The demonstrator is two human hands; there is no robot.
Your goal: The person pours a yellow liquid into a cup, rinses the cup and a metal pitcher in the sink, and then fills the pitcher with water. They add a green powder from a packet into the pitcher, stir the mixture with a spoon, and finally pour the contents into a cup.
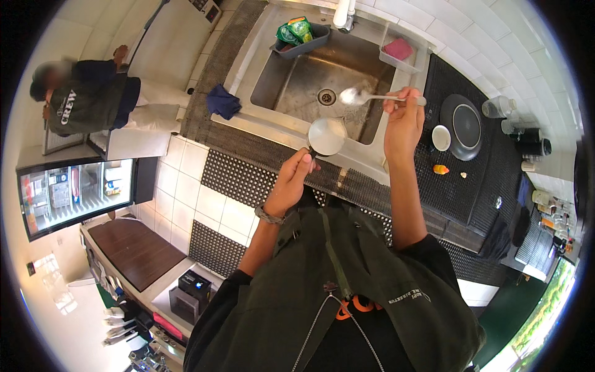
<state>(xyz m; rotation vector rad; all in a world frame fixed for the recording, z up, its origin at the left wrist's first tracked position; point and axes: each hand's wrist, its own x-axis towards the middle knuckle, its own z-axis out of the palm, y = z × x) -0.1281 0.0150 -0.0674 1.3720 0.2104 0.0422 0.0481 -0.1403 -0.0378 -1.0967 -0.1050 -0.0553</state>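
My left hand grips the dark handle of a small round cup or pitcher with pale contents, at the front edge of the steel sink. Between the fingers of my right hand is the handle of a metal spoon; its bowl points left over the basin and looks whitish, whether from glare or contents I cannot tell. The spoon is above and to the right of the cup, apart from it. The sink's drain shows between them.
A grey caddy with green packets and a clear bin with a pink cloth flank the faucet. A blue cloth lies left. On the right mat are a white cup, a dark pan or plate and jars. Another person stands far left.
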